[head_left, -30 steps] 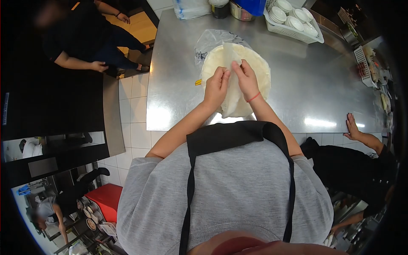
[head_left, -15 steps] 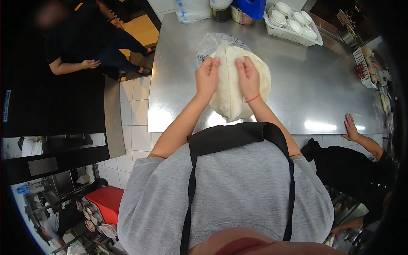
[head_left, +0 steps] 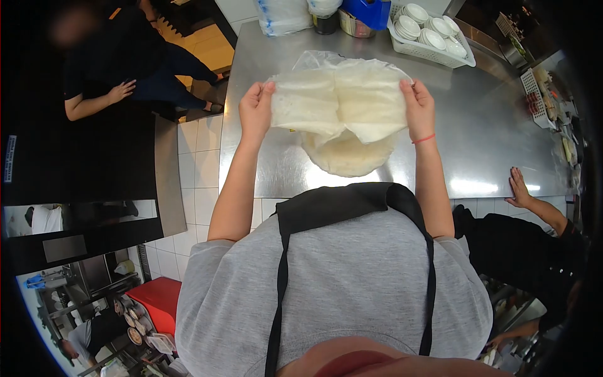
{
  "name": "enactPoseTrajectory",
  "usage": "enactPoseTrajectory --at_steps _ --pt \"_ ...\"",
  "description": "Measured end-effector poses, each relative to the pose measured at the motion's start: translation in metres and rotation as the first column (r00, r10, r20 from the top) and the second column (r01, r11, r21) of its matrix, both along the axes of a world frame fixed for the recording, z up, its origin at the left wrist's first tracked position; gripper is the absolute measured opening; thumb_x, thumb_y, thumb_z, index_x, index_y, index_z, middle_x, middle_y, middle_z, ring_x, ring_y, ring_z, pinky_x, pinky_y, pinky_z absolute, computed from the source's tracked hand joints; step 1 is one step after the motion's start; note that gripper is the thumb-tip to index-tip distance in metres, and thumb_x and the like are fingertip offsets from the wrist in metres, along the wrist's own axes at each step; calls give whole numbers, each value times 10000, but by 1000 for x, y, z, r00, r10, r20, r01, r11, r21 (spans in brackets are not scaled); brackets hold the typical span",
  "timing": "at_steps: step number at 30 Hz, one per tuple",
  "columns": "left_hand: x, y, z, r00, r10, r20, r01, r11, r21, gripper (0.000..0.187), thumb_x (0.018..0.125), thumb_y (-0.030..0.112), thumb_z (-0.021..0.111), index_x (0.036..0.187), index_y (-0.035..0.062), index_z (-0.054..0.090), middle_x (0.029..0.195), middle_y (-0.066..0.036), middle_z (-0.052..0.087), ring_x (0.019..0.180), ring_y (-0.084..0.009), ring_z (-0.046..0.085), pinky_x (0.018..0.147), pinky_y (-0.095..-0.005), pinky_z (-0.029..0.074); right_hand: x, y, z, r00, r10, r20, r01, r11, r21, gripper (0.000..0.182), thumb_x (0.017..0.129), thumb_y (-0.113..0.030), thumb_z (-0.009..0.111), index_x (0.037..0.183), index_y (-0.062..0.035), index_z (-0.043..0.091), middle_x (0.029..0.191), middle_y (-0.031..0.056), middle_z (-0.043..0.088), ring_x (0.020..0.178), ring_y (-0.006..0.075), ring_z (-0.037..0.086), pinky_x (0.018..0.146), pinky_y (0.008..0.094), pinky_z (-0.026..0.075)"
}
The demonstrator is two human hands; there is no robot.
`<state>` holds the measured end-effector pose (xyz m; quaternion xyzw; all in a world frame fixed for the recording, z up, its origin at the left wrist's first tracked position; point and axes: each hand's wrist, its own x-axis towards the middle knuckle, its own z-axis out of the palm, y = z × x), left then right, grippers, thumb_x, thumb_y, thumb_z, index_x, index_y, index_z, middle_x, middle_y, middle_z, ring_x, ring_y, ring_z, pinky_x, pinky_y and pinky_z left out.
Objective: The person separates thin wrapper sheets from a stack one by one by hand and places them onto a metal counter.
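Above the steel table, a thin, pale dough sheet (head_left: 370,100) is stretched out between my two hands, with a crease down its middle. My left hand (head_left: 256,110) pinches its left edge, thumb on top. On the opposite side, my right hand (head_left: 419,107), with a red band at the wrist, grips the right edge. Underneath lies a round, pale sheet or stack of sheets (head_left: 348,157), partly hidden by the raised one. A clear plastic bag (head_left: 312,60) shows behind them.
Along the table's (head_left: 483,132) back stand wrapped plastic packs (head_left: 282,16), a blue container (head_left: 365,14) and a white basket (head_left: 433,55) of small white dishes. One person (head_left: 119,69) stands at left; another's hand (head_left: 519,188) rests on the table's right edge.
My hands have moved apart to either side, opening the folded sheet out wide. More of the round sheet beneath now shows at the front.
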<state>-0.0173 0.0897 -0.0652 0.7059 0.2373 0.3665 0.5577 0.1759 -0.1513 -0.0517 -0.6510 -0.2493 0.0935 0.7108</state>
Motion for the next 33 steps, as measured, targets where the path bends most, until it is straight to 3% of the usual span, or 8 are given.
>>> enactPoseTrajectory --at_steps 7,13,17,24,25,28,32,33 --pt "-15 5 -18 988 144 -59 -150 982 -115 309 888 304 543 707 54 520 546 62 425 479 -19 353 429 -187 278 22 -27 -30 986 -134 -102 139 990 40 202 894 -202 530 799 -26 553 694 -36 524 631 29 419 575 184 365" --pt "-33 9 -80 973 175 -148 -195 973 -127 294 889 277 541 723 35 524 569 36 460 492 -38 384 444 -213 318 23 -52 -108 953 -288 -96 259 936 -237 237 881 -201 527 742 -12 496 632 -5 485 595 65 393 541 227 358" --pt "-44 25 -91 965 203 -165 -215 975 -62 272 892 256 539 742 29 534 602 27 484 548 -35 406 493 -206 339 31 -72 -122 941 -304 -148 257 928 -269 238 881 -201 524 742 -9 503 640 8 514 591 67 410 538 236 369" --pt "-77 57 -50 956 179 -232 -218 964 -154 242 898 257 527 750 66 553 646 49 526 578 -31 447 532 -196 373 63 -112 -107 934 -348 -80 305 895 -325 225 887 -217 522 791 -15 536 701 14 552 616 70 442 565 233 394" --pt "-78 59 -38 958 171 -229 -208 966 -152 242 898 257 527 750 66 553 646 49 526 578 -31 447 532 -196 373 63 -116 -99 926 -338 -169 287 920 -267 221 887 -221 522 813 -15 544 731 17 565 644 77 472 586 234 409" --pt "-66 54 3 982 22 -188 -53 986 -160 246 908 244 506 797 34 569 691 20 554 615 -53 468 566 -198 384 59 -120 -88 908 -285 -307 237 954 -183 221 886 -229 526 871 -11 563 799 32 594 712 96 530 635 238 437" --pt "-26 21 53 884 -224 -410 224 973 -47 268 912 257 485 934 12 591 802 3 573 758 -76 494 692 -224 403 43 -104 -96 882 -185 -433 129 979 -155 283 865 -259 556 974 1 578 897 76 628 806 140 587 702 254 461" --pt "-9 3 68 807 -363 -465 399 917 -22 264 910 256 487 926 12 587 806 -3 574 760 -85 492 703 -237 405 38 -100 -102 882 -193 -431 140 978 -151 283 865 -259 556 974 1 578 897 76 628 806 140 587 702 254 461"
